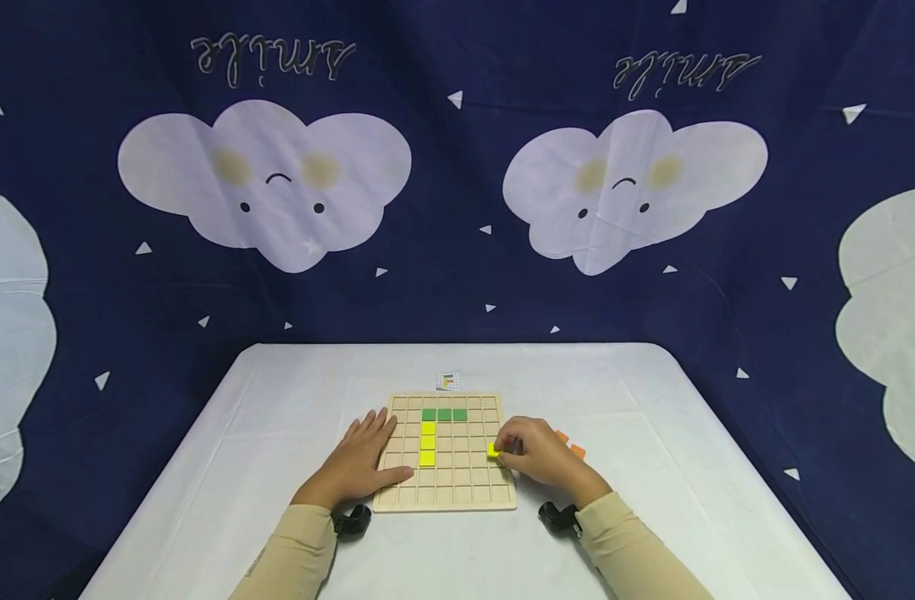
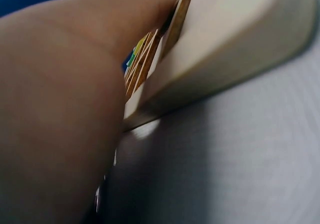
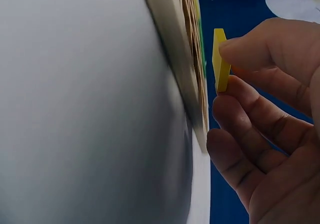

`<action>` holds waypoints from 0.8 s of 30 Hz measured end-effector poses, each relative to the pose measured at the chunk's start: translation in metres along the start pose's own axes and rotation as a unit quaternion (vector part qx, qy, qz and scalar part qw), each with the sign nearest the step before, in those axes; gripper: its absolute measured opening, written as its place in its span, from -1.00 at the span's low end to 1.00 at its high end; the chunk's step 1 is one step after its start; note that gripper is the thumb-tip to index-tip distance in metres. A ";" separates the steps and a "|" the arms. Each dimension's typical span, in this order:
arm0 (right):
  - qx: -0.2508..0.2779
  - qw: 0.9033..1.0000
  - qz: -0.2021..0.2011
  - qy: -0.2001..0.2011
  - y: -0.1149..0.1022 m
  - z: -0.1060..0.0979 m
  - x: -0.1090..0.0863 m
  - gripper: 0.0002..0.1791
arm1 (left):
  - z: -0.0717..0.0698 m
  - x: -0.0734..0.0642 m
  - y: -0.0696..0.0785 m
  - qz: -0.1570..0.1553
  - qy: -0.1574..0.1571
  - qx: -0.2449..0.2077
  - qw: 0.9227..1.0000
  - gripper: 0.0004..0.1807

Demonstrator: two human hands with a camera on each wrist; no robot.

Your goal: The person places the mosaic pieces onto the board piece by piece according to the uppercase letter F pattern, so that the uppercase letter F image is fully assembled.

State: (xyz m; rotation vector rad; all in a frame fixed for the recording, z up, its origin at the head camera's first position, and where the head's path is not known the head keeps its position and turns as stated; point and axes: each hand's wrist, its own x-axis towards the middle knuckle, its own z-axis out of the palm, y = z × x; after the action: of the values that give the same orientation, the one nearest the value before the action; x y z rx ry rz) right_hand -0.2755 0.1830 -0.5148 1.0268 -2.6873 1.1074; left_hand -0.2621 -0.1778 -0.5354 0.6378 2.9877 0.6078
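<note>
A wooden grid board [image 1: 472,492] lies on the table. Three green square tiles [image 1: 444,415] form a row near its far side, and below the leftmost one runs a column of three yellow tiles [image 1: 427,443]. My left hand [image 1: 363,458] rests with spread fingers on the board's left edge. Between thumb and fingertips my right hand [image 1: 540,452] pinches another yellow tile [image 3: 221,59], held over the board's right edge; the right wrist view shows it raised above the board. In the left wrist view, the board's thick rim [image 2: 200,69] is beside the hand.
Orange tiles [image 1: 577,452] lie on the table just beyond my right hand, partly hidden by it. A small printed card [image 1: 448,381] with a coloured pattern lies behind the board. The white table [image 1: 315,375] ends at a dark blue cloud-patterned curtain [image 1: 457,183].
</note>
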 end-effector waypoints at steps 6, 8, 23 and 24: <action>-0.001 1.000 -0.016 -0.023 -0.013 0.013 0.014 -0.83 | 0.000 -0.001 0.001 0.000 0.002 -0.003 1.000 0.17; -0.002 0.999 -0.021 -0.026 -0.016 0.018 0.018 -0.83 | 0.000 0.000 0.000 -0.001 0.001 -0.003 1.000 0.17; -0.010 0.996 -0.051 -0.075 -0.048 0.053 0.044 -0.88 | 0.001 -0.001 -0.001 -0.005 -0.006 0.007 1.000 0.18; -0.011 0.996 -0.050 -0.078 -0.050 0.055 0.045 -0.87 | 0.000 -0.001 -0.001 -0.004 -0.005 0.006 1.000 0.18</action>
State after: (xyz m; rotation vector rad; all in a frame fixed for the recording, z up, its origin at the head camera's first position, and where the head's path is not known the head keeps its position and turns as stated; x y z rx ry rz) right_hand -0.2702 0.0965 -0.5117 1.2793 -2.7224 1.0190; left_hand -0.2616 -0.1789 -0.5362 0.6275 2.9860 0.5853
